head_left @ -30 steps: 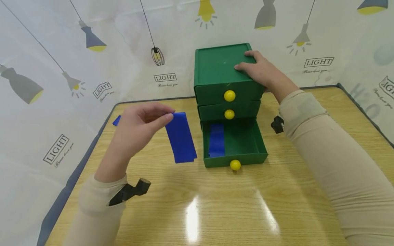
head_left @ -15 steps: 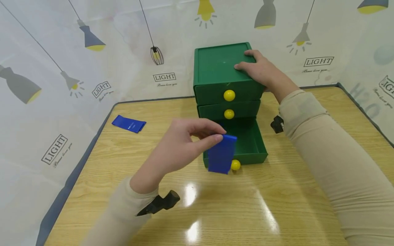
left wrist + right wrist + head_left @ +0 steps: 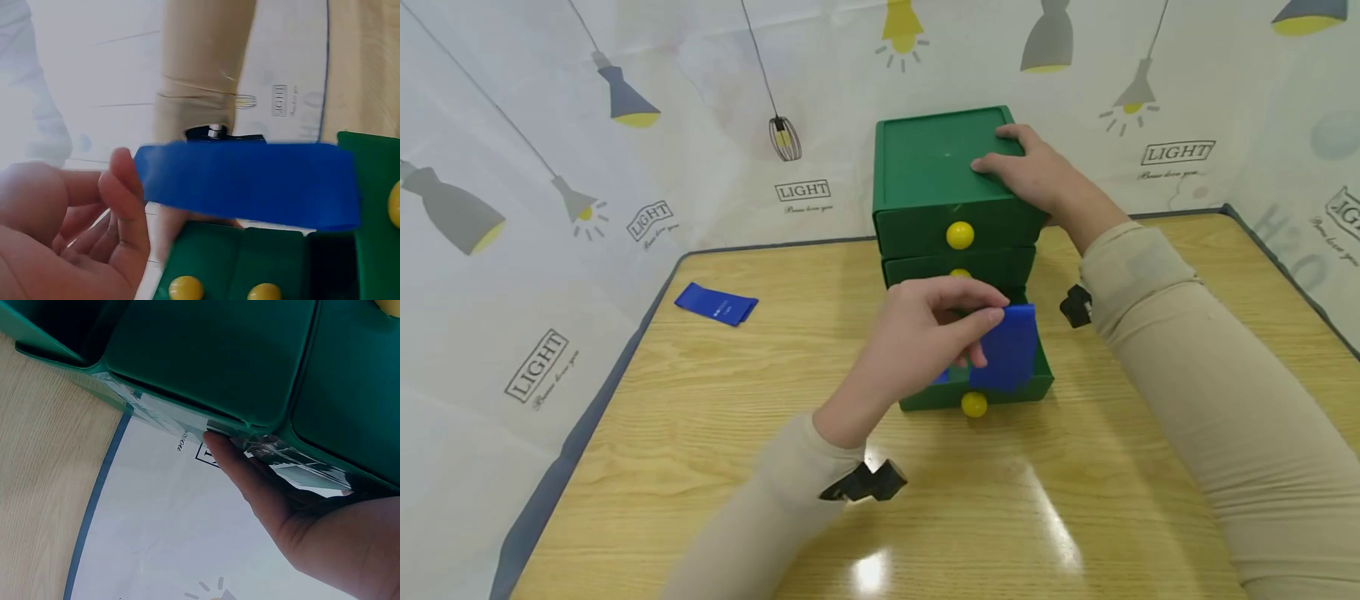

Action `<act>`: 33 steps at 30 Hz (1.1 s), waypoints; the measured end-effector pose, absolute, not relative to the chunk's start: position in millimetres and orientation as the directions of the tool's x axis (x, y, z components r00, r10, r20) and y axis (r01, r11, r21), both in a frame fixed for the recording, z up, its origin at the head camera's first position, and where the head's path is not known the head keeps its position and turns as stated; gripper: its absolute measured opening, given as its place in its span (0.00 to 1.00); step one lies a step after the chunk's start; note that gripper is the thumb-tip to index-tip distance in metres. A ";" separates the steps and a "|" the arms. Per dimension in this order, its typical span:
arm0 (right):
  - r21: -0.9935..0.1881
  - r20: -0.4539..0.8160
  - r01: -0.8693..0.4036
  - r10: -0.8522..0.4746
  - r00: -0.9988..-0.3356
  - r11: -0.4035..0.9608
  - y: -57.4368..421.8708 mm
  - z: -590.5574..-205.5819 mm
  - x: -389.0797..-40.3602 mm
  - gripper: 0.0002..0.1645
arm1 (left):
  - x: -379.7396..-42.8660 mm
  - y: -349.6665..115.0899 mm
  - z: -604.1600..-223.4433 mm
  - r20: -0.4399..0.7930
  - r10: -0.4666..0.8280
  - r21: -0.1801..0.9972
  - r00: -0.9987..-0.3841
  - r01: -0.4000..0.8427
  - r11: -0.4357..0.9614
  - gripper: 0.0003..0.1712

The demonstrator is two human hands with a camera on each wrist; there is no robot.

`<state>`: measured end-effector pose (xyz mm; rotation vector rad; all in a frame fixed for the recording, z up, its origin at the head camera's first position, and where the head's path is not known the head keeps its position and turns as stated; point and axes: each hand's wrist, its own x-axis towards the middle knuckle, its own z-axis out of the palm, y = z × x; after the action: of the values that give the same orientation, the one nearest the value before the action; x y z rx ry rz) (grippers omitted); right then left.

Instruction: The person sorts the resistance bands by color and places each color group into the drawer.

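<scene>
My left hand [image 3: 913, 337] pinches one end of a blue resistance band [image 3: 1011, 350] between thumb and fingertips. It hangs flat over the right part of the pulled-out bottom drawer [image 3: 934, 397]. Another blue band [image 3: 942, 378] lies in that drawer's left part, mostly hidden behind my left hand. The drawer belongs to a green drawer cabinet [image 3: 940, 162] with yellow round knobs. My right hand [image 3: 1037, 175] rests over its top right edge, some fingers on top. In the right wrist view, a finger lies straight along the cabinet's side.
A folded blue band [image 3: 717, 304] with white print lies on the wooden table [image 3: 700, 433], left of the cabinet. The two upper drawers are pushed in. A printed white sheet [image 3: 820, 67] stands behind the table.
My left hand has moved right with the band, from left of the cabinet to over the bottom drawer. The folded band on the table is now uncovered. My right hand stays in place.
</scene>
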<state>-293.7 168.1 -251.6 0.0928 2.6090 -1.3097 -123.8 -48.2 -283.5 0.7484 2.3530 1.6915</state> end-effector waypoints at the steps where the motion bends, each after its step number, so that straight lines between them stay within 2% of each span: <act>1: -0.784 -0.223 0.154 -0.041 -0.974 0.602 168.3 -251.8 -293.7 0.52 | -126.7 -45.5 -286.2 0.169 0.461 0.930 -0.871 0.296 0.220 0.08; 6: -0.791 -0.225 0.156 -0.044 -0.973 0.591 169.0 -252.4 -293.4 0.52 | -137.2 -38.6 -300.2 0.165 0.412 0.946 -0.896 0.263 0.192 0.08; 20: -0.798 -0.219 0.150 -0.049 -0.975 0.583 171.3 -250.3 -294.1 0.52 | -148.9 -36.8 -324.1 0.107 0.374 0.888 -0.921 0.257 0.381 0.07; 33: -0.792 -0.208 0.136 -0.053 -0.977 0.596 167.4 -251.9 -291.9 0.52 | -148.6 -38.2 -328.5 0.095 0.372 0.868 -0.923 0.260 0.422 0.07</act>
<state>-291.9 167.4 -251.9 0.0695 2.6140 -1.3235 -148.6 -38.2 -328.5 0.5697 2.5534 1.5283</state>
